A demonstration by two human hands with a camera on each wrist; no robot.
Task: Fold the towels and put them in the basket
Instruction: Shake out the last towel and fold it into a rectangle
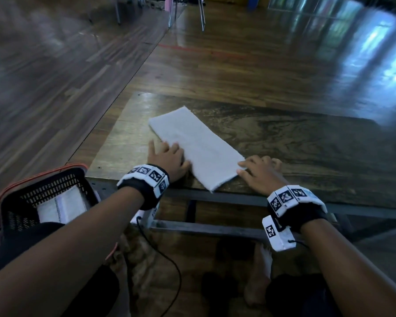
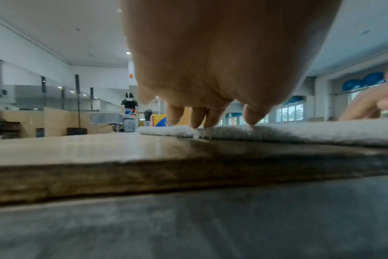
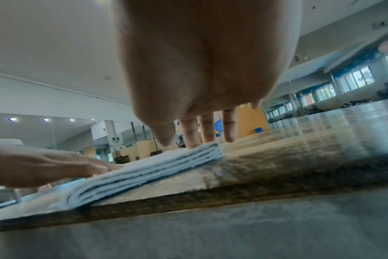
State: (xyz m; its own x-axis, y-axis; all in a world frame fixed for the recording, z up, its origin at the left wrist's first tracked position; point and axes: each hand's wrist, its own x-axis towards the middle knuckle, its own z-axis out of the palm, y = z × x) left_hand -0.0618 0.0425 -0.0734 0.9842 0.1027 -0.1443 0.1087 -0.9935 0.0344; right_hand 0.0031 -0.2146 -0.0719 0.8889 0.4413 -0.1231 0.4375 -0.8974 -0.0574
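Note:
A pale grey towel (image 1: 196, 146), folded into a long narrow strip of several layers, lies slanted on the wooden table (image 1: 284, 143) near its front edge. My left hand (image 1: 167, 156) rests on the strip's near left edge with straight fingers touching the cloth (image 2: 277, 131). My right hand (image 1: 258, 171) touches the strip's near right corner (image 3: 144, 168), fingertips (image 3: 192, 140) down on the cloth. A black mesh basket (image 1: 41, 191) with an orange rim stands low at my left, with a folded white towel (image 1: 62, 204) inside.
The table's metal frame (image 1: 215, 225) runs below the front edge. A black cable (image 1: 165, 259) hangs from my left wristband. Chair legs (image 1: 185, 12) stand beyond the far end of the table. Another person (image 2: 130, 108) works at a distant table.

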